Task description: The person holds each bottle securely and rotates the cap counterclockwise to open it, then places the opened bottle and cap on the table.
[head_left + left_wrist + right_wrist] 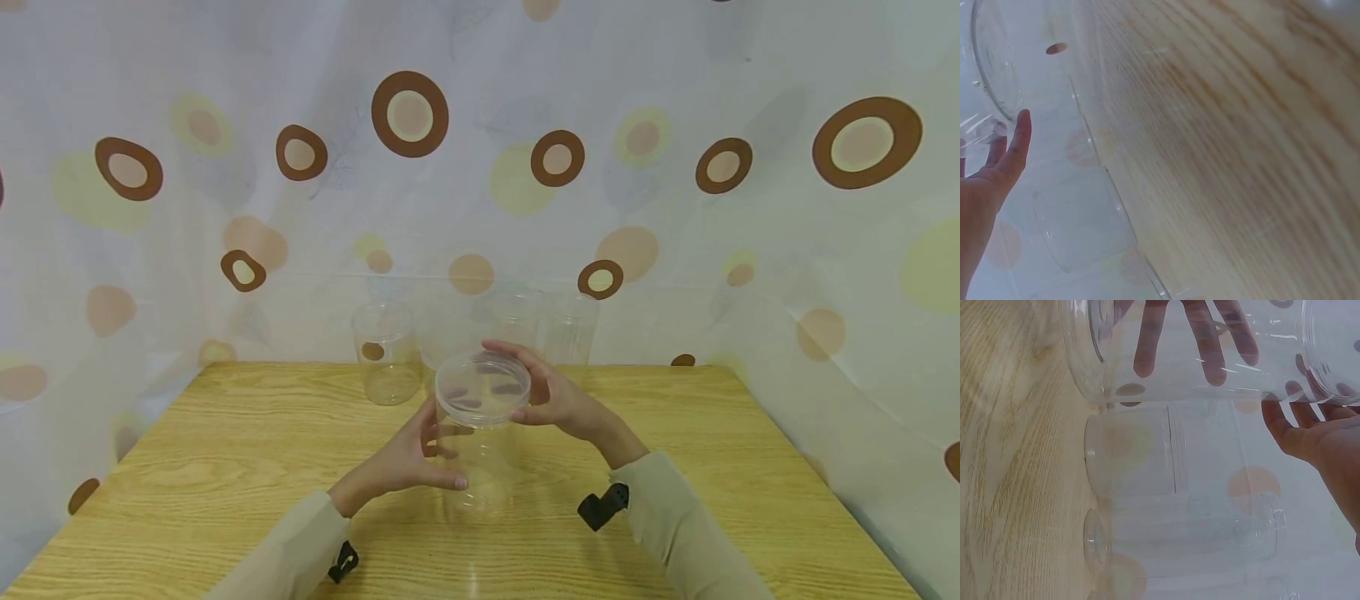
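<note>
A clear plastic jar (480, 475) stands upright in front of me, with a clear round lid (483, 387) on its top. My left hand (408, 454) grips the jar's body from the left, thumb at the front and fingers behind the wall. Around the lid's right side my right hand (551, 396) holds on, thumb on the near rim and fingers on the far rim. In the right wrist view the left hand's fingers (1213, 347) show through the jar's clear wall, while my right hand (1322, 444) is at the lid end.
Several other clear jars stand behind, near the back edge of the wooden table (262, 467); one clear jar (390, 367) is at their left end. A patterned white curtain (480, 200) hangs behind the table and along both sides.
</note>
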The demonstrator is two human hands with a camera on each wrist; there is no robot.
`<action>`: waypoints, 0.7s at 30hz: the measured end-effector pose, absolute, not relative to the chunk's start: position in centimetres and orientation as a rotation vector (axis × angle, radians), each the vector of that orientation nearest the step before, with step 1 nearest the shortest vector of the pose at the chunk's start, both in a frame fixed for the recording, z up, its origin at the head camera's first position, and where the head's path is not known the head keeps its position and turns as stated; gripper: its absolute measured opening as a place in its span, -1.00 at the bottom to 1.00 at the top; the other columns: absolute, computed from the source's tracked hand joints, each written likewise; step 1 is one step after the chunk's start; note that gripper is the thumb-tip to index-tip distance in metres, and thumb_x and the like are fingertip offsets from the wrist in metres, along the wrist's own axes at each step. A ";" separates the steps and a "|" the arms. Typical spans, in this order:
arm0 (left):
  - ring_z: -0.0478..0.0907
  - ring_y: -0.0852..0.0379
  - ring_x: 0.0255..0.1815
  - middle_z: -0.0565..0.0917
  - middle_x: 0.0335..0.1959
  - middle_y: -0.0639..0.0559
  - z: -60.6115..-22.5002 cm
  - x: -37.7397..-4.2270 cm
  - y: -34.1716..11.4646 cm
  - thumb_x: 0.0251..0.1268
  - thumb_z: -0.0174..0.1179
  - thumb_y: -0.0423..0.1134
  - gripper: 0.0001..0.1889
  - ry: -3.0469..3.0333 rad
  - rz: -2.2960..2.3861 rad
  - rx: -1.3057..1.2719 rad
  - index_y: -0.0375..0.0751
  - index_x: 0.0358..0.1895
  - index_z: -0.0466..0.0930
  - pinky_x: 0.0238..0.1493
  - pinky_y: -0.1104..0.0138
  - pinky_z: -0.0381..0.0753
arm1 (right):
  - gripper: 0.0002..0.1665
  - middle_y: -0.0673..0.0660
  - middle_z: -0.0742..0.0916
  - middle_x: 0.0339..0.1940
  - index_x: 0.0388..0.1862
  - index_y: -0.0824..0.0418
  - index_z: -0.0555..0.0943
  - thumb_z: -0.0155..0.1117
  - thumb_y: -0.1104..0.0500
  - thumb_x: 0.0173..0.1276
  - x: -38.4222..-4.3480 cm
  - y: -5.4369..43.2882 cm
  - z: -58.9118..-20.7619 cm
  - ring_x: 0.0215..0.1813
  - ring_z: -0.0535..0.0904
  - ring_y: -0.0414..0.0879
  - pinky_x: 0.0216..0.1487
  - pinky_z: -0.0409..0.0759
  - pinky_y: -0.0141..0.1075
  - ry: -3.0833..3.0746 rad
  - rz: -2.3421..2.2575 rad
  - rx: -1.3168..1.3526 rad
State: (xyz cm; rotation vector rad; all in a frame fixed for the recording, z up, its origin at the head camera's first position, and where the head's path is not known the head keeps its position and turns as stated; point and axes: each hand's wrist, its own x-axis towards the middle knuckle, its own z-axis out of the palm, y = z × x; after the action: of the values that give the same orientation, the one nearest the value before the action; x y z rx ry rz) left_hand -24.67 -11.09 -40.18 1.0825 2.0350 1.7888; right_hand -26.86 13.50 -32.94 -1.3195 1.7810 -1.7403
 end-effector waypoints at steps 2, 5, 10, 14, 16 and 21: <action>0.29 -0.21 0.28 0.02 0.42 -0.03 -40.1 -24.7 -11.1 -0.13 0.44 -0.27 0.14 2.039 1.801 1.083 0.22 0.43 -0.25 0.03 0.09 0.51 | 0.04 0.24 0.11 0.41 0.45 0.20 -0.09 0.33 0.05 0.17 -26.8 13.4 -33.0 0.35 0.14 0.00 0.20 0.37 -0.26 1.791 -1.754 -1.335; 0.28 -0.21 0.28 0.01 0.43 -0.01 -40.1 -24.7 -11.2 -0.14 0.45 -0.29 0.16 2.065 1.822 1.073 0.24 0.43 -0.26 0.02 0.09 0.52 | 0.07 0.26 0.06 0.45 0.45 0.19 -0.11 0.35 0.09 0.15 -26.3 13.3 -33.0 0.36 0.13 -0.05 0.26 0.30 -0.27 1.868 -1.774 -1.345; 0.28 -0.20 0.29 0.03 0.43 0.03 -40.2 -24.8 -11.4 -0.14 0.44 -0.32 0.13 2.123 1.852 1.044 0.24 0.42 -0.21 0.02 0.03 0.50 | 0.10 0.27 0.10 0.43 0.45 0.09 -0.08 0.41 0.12 0.09 -25.2 12.7 -33.1 0.37 0.15 -0.01 0.33 0.20 -0.02 2.141 -1.765 -1.287; 0.29 -0.19 0.29 0.03 0.43 0.07 -40.2 -24.8 -11.4 -0.13 0.44 -0.32 0.13 2.139 1.858 1.030 0.26 0.42 -0.21 0.03 0.01 0.49 | 0.07 0.24 0.14 0.42 0.44 0.01 -0.04 0.41 0.11 0.08 -24.8 12.2 -33.3 0.36 0.16 0.07 0.28 0.20 0.12 2.263 -1.796 -1.191; 0.29 -0.17 0.29 0.03 0.44 0.08 -40.2 -24.8 -11.3 -0.13 0.44 -0.31 0.14 2.143 1.855 1.032 0.27 0.42 -0.23 0.03 0.00 0.48 | 0.06 0.21 0.17 0.41 0.43 0.00 -0.01 0.42 0.07 0.07 -24.6 12.0 -33.3 0.34 0.19 0.10 0.24 0.25 0.11 2.291 -1.820 -1.145; 0.30 -0.16 0.28 0.05 0.44 0.06 -40.1 -24.8 -11.2 -0.13 0.44 -0.30 0.15 2.149 1.854 1.034 0.28 0.43 -0.25 0.03 -0.02 0.48 | 0.01 0.17 0.26 0.35 0.40 0.06 0.05 0.41 0.03 0.07 -24.4 11.7 -33.4 0.30 0.24 0.13 0.17 0.34 0.07 2.322 -1.853 -1.085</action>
State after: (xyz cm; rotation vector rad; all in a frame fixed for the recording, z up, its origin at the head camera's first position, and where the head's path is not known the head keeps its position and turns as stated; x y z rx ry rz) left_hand -24.77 -11.18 -40.12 1.0339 2.1486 1.8535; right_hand -24.44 11.73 -33.39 -1.0855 2.3216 -1.8533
